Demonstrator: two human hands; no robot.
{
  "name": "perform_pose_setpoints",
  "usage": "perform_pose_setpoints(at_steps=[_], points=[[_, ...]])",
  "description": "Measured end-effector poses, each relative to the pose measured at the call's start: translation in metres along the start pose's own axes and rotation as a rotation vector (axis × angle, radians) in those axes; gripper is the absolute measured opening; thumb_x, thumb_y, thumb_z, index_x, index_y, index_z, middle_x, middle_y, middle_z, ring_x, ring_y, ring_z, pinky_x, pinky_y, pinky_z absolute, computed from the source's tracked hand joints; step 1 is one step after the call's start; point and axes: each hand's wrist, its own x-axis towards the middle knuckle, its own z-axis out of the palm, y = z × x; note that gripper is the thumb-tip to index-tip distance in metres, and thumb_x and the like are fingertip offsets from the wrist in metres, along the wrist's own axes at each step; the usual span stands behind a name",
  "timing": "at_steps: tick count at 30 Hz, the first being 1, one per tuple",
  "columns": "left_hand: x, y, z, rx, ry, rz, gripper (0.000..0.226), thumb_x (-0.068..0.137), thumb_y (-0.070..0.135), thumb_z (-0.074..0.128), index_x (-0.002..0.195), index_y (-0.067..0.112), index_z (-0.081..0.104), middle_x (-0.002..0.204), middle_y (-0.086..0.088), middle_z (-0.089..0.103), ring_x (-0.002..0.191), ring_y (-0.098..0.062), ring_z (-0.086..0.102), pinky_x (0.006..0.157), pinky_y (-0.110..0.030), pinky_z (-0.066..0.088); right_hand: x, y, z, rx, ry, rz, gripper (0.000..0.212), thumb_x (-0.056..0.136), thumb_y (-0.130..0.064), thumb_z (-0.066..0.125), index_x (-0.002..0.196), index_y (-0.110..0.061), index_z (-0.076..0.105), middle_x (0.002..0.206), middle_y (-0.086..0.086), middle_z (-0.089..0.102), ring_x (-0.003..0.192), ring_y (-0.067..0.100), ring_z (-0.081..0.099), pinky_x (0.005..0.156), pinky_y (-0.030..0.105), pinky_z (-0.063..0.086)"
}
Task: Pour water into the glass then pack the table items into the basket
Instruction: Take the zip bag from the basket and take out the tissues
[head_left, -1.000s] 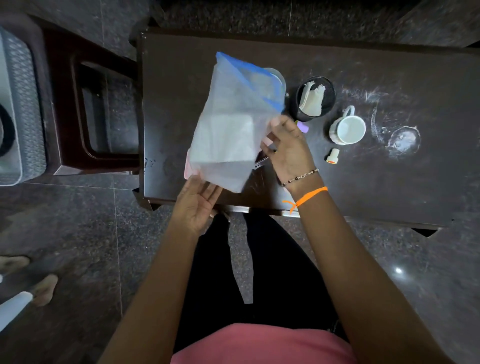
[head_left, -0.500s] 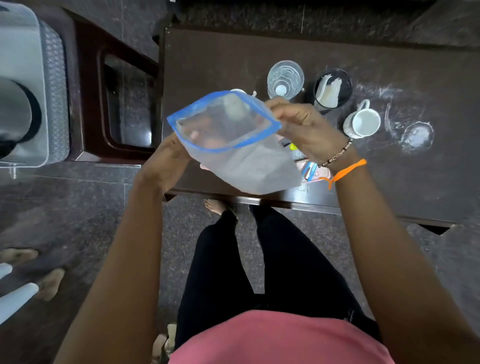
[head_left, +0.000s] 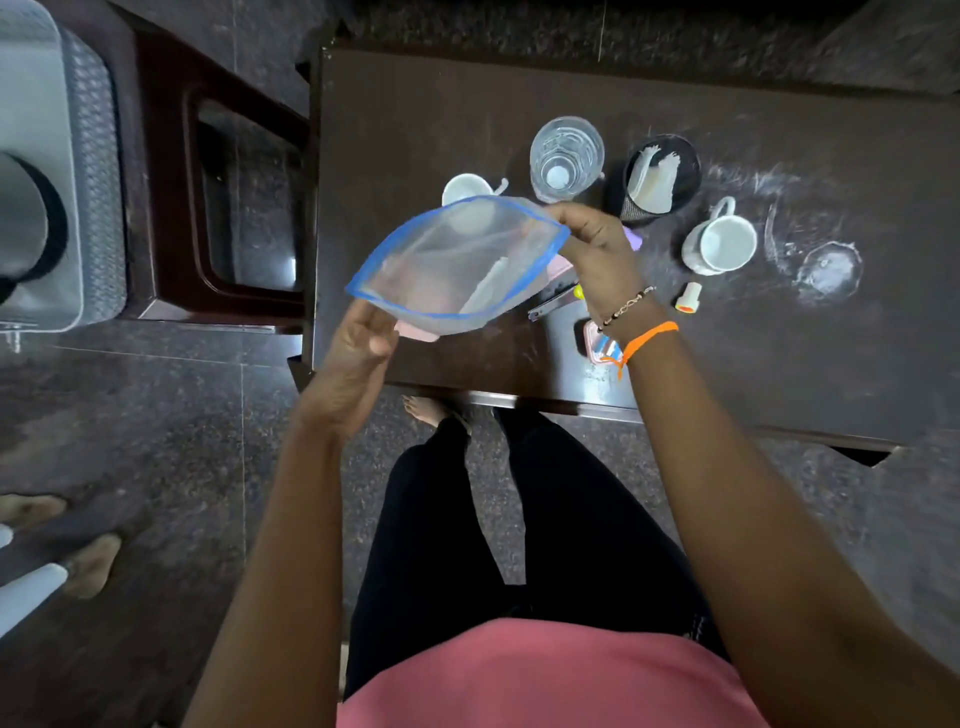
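Since the earlier frame I've spread the bag (head_left: 457, 265) wider over the bench (head_left: 779, 374). My right hand (head_left: 597, 249) pinches its far rim, my left hand (head_left: 358, 353) its near corner. The glass (head_left: 566, 156) seems filled; cups (head_left: 719, 244), clippers (head_left: 550, 306) and the rest remain unpacked, the basket (head_left: 88, 156) well apart.

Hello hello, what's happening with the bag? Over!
Left hand and right hand hold clear blue-rimmed plastic bag open. White cup unpacked. Nothing blocking.
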Motion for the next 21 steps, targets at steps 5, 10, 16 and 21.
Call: perform_pose_setpoints(at_steps=[5,10,16,21], points=[[0.007,-0.009,0.000,0.225,0.080,-0.099,0.065,0.066,0.003,0.075,0.126,0.009,0.051,0.124,0.005,0.064,0.119,-0.011,0.055,0.096,-0.028,0.045,0.007,-0.001,0.008,0.107,0.020,0.093,0.025,0.093,0.000,0.044,0.109,0.019,0.050,0.086,0.008,0.050,0.087,0.029,0.038,0.076,0.038,0.034],[0.023,-0.002,0.010,0.077,0.343,-0.047,0.014,0.093,0.017,0.053,0.104,0.020,0.061,0.098,0.008,0.071,0.092,-0.010,0.065,0.082,-0.029,0.054,0.012,0.006,0.014,-0.173,0.186,0.134,0.012,0.092,-0.003,0.046,0.082,-0.002,0.052,0.061,0.001,0.041,0.053,0.004,0.039,0.055,0.018,0.032],[0.036,-0.005,0.021,0.199,0.740,-0.128,0.025,0.097,0.014,0.046,0.120,0.019,0.038,0.102,0.006,0.057,0.088,-0.011,0.057,0.061,-0.009,0.049,-0.004,0.011,0.021,-0.036,0.170,0.128,0.030,0.093,-0.006,0.048,0.122,-0.013,0.043,0.076,0.001,0.047,0.071,0.012,0.046,0.072,0.022,0.040],[0.022,-0.011,0.006,0.258,0.453,0.017,0.044,0.094,-0.005,0.038,0.129,0.021,0.041,0.116,-0.001,0.054,0.084,-0.004,0.058,0.072,-0.022,0.051,-0.008,0.009,0.005,-0.360,-0.261,0.055,0.065,0.074,0.001,0.071,0.132,-0.013,0.047,0.106,-0.023,0.049,0.079,-0.014,0.048,0.073,0.002,0.036]])
